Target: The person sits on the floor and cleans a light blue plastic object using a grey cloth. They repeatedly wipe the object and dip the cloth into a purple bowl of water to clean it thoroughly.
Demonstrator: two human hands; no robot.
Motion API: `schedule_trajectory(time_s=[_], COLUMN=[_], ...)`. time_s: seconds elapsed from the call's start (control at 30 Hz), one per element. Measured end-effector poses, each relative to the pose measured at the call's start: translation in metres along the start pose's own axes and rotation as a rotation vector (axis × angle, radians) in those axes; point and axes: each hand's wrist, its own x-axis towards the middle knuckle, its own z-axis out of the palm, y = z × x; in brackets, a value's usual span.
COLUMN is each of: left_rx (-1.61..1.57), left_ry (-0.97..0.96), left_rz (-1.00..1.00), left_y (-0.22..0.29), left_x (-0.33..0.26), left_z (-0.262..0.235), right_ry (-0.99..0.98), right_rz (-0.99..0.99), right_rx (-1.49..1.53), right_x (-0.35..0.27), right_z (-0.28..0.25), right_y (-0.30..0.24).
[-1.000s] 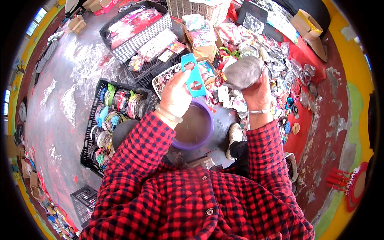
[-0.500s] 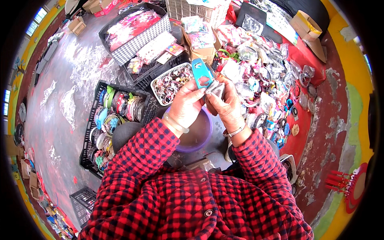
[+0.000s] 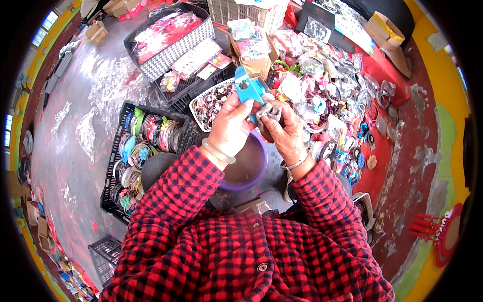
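Pinched in my left hand [image 3: 230, 125] is a wide, curved blue band [image 3: 248, 90] with a cut-out near its upper end, apparently a plastic headband. My right hand [image 3: 288, 132] grips a bunched grey cloth [image 3: 269, 111] against the lower part of this band. Fingers and cloth hide the band's lower end. Below both hands stands a purple basin [image 3: 264, 162] with murky liquid in it. Just beyond my left hand is a white basket [image 3: 195, 109] full of small hair ties and ornaments.
To the left, a black crate [image 3: 107, 189] holds rows of headbands. Farther off stand a patterned bin [image 3: 176, 50] of packets and a cardboard box [image 3: 259, 65]. A large heap of bagged hair accessories [image 3: 332, 100] spreads on the right. Plastic wrap [image 3: 85, 136] lies on the floor.
The blue band has turned and shifted slightly left, now showing more of its side. The cloth has moved a little lower along it in my right hand.
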Motion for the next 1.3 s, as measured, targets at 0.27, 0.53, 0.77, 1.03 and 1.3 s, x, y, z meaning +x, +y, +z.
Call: schedule_trajectory(time_s=[0.27, 0.53, 0.77, 1.03, 1.3], left_rx=[0.204, 0.693, 0.893, 0.410, 0.265], left_ry=[-0.056, -0.235, -0.270, -0.112, -0.075], left_rz=[-0.021, 0.107, 0.144, -0.058, -0.023], left_y=[-0.008, -0.004, -0.002, 0.007, -0.005], left_x=[-0.006, -0.002, -0.003, -0.002, -0.005], left_z=[0.000, -0.009, -0.016, 0.000, 0.000], right_ry=[0.067, 0.075, 0.138, 0.038, -0.006], right_rz=[0.242, 0.219, 0.342, 0.205, -0.081], right_rx=[0.501, 0.476, 0.683, 0.460, -0.123], right_x=[0.002, 0.000, 0.006, 0.001, -0.003], right_z=[0.004, -0.004, -0.006, -0.005, 0.004], right_y=[-0.012, -0.017, -0.025, -0.015, -0.012])
